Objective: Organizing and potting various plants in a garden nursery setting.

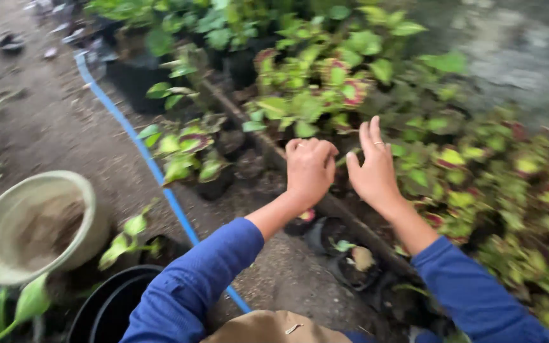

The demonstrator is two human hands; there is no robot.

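Both my arms, in blue sleeves, reach forward over potted plants with green and red leaves [312, 95]. My left hand [309, 170] is curled into a loose fist, knuckles up, with nothing visible in it. My right hand [373, 168] is beside it, fingers straight and apart, palm turned left, with a ring on one finger. Below the hands lie small black pots [351, 260] with seedlings, along a dark wooden plank [351, 219].
A blue hose [144, 155] runs across the dirt ground. A pale bucket [7, 254] holding soil stands at left, with a black pot [106, 305] near it. More leafy plants [516, 209] fill the right side; dark pots [131, 79] stand at the back.
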